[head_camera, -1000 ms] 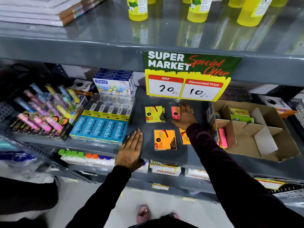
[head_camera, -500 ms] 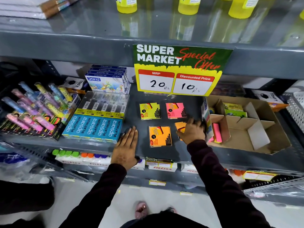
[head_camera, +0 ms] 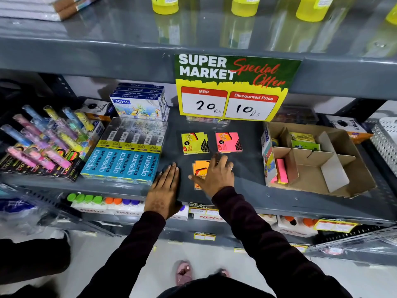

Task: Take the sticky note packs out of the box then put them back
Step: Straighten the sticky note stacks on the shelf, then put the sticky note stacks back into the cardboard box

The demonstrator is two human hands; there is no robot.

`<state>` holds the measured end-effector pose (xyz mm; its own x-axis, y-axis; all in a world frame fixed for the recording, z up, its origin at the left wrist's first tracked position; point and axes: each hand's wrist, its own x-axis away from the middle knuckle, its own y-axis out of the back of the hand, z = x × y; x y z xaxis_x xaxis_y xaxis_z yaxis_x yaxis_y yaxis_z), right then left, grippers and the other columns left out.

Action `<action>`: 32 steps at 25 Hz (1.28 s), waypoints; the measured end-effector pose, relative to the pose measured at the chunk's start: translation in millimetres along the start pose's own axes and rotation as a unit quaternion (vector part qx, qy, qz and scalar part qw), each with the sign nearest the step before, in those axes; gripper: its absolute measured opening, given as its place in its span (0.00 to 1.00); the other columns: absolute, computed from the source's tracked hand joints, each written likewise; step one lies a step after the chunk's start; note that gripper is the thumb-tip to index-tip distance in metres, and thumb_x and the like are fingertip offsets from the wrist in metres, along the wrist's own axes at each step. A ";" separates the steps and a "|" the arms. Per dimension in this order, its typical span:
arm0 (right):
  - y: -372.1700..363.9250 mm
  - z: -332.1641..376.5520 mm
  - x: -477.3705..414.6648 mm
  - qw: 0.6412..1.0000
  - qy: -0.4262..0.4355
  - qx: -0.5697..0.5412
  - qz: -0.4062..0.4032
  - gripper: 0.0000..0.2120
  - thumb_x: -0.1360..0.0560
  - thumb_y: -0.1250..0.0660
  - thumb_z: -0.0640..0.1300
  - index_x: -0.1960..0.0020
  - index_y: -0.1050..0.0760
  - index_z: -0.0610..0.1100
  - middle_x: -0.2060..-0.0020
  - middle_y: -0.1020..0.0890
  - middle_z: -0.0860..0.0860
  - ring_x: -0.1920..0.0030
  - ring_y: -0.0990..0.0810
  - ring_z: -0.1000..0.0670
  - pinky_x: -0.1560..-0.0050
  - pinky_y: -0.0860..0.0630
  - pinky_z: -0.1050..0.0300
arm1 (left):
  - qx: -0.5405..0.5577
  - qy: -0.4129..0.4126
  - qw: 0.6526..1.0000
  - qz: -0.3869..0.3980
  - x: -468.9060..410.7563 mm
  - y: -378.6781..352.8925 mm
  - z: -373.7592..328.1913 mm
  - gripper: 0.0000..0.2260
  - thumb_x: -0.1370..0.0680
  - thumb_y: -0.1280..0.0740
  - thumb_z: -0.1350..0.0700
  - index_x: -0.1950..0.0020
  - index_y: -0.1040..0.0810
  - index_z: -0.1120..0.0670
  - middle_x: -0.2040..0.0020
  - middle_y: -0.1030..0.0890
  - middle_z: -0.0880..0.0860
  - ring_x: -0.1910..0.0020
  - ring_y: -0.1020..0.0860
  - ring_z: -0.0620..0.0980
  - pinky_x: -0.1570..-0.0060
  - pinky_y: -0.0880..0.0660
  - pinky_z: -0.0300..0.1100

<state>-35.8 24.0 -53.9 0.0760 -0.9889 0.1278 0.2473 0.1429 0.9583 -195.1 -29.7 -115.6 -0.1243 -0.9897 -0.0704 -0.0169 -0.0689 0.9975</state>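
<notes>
Sticky note packs: in the head view I see a yellow pack [head_camera: 195, 143] and a pink pack [head_camera: 229, 142] lying side by side on the grey shelf [head_camera: 247, 168], with orange packs [head_camera: 198, 168] nearer the shelf edge.
Right hand [head_camera: 214, 176]: fingers spread, palm down over the orange packs; I cannot tell whether it grips anything.
Left hand [head_camera: 164, 190]: flat and open on the shelf lip, holding nothing.
Box [head_camera: 335, 168]: at the right, dividers mostly bare; a pink stack [head_camera: 281, 174] stands in the near-left compartment.
Change: a moment ago my right hand was beside the box; now it is over the orange packs.
Meaning: I judge unloading is ongoing, since packs remain boxed.
</notes>
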 end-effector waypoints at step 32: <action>67.6 -209.2 16.4 0.902 -0.215 -0.272 -0.259 0.45 0.45 0.37 0.66 0.34 0.35 0.42 0.43 0.22 0.37 0.41 0.26 0.35 0.40 0.26 0.40 | 0.027 -0.013 0.999 0.013 -2.3 -6.1 3.2 0.54 0.48 0.19 0.47 0.29 0.40 0.65 0.28 0.36 0.63 0.31 0.36 0.59 0.30 0.53 0.47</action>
<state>184.3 26.1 -40.4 -0.5379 -0.8370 -0.1006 0.5890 -0.4585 0.6655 -197.9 -26.6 -121.5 -0.1520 -0.9873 -0.0454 -0.0672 -0.0355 0.9971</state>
